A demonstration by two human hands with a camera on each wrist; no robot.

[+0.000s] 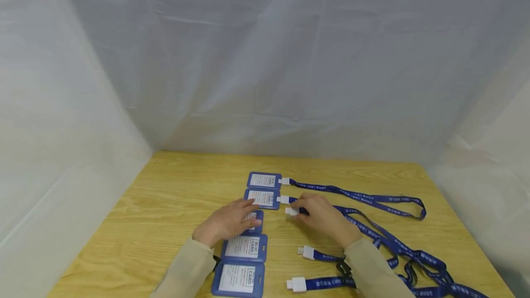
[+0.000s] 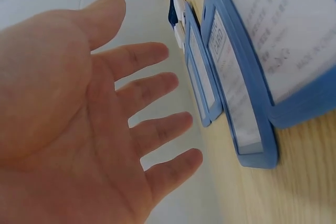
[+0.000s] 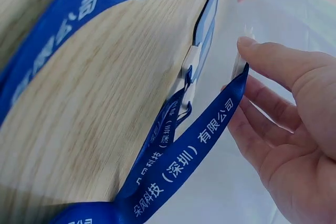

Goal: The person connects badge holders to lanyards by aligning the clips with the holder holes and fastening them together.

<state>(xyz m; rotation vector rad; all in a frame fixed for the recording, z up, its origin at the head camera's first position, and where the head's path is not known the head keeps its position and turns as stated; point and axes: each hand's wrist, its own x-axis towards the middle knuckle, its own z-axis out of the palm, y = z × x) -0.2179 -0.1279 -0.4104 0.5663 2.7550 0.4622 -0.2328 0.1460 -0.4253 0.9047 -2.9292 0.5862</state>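
Observation:
My right hand (image 1: 325, 217) pinches the white clip (image 1: 291, 211) of a blue lanyard (image 3: 191, 153) between thumb and fingers. In the right wrist view the strap, printed with white characters, trails down from the clip, which is held up off the table. Over the third blue ID card holder (image 1: 258, 217) in the column hovers my left hand (image 1: 227, 222), partly covering it. Its fingers are spread and straight in the left wrist view, with nothing in the palm. That holder has no clip at its slot.
Two holders at the back, one of them the top card holder (image 1: 264, 180), have lanyards attached. Nearer lie two more holders, including the front card holder (image 1: 238, 279). Loose lanyards with white clips, such as the front clip (image 1: 296, 284), spread across the wooden table (image 1: 165, 206)'s right side.

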